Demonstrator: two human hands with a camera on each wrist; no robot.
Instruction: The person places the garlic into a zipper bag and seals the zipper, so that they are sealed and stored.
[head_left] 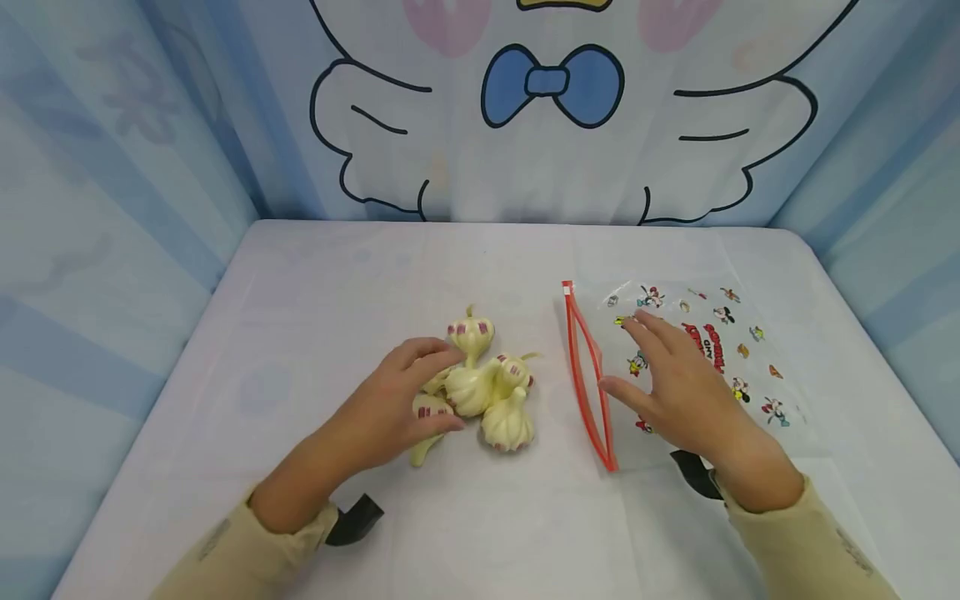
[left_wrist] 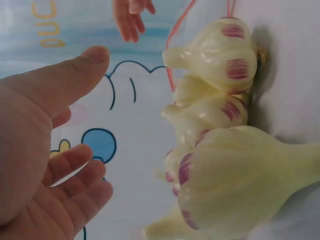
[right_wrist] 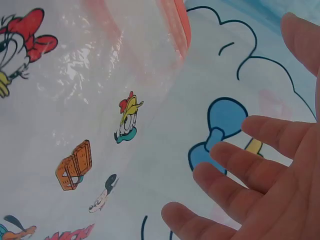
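Observation:
Several pale garlic bulbs point(head_left: 470, 390) with purple streaks lie in a cluster at the middle of the table. Above the cluster's left side hovers my left hand point(head_left: 381, 407), thumb and fingers spread apart. The left wrist view shows a gap between that hand and the nearest garlic bulb point(left_wrist: 235, 180), with nothing held. To the right lies a clear zip bag point(head_left: 738, 333) with cartoon prints, its red-edged mouth parted and facing the garlic. Over the bag is my right hand point(head_left: 686, 392), fingers extended. In the right wrist view, the bag point(right_wrist: 100, 100) is beside the fingers, which hold nothing.
A white cloth covers the table point(head_left: 322, 292). Blue and white curtains point(head_left: 97, 250) surround it on the left, right and back; the back one carries a cartoon drawing with a blue bow tie point(head_left: 547, 81).

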